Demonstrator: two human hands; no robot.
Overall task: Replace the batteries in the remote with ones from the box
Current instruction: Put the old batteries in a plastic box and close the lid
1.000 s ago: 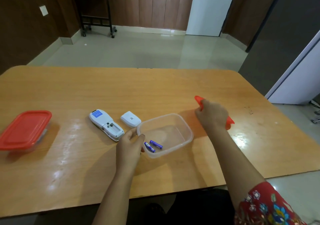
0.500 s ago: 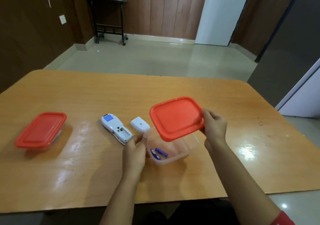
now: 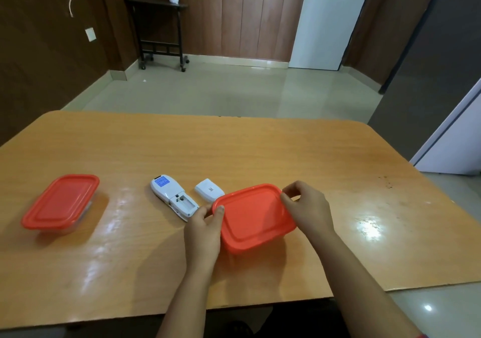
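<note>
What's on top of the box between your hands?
An orange lid covers it, left hand and right hand at its edges. The contents are hidden.

Both hands hold a red lid (image 3: 253, 214) on its box: left hand (image 3: 205, 227) at nine o'clock; right hand (image 3: 308, 207) at two; remote (image 3: 173, 198) beyond the left hand.

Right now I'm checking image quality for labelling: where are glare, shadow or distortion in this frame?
Head view: bright glare patches on the table at right and left of the remote; soft shadows beneath both forearms and the left box; wide-angle bowing curves the table's far edge; the remote's label is too small to read.
</note>
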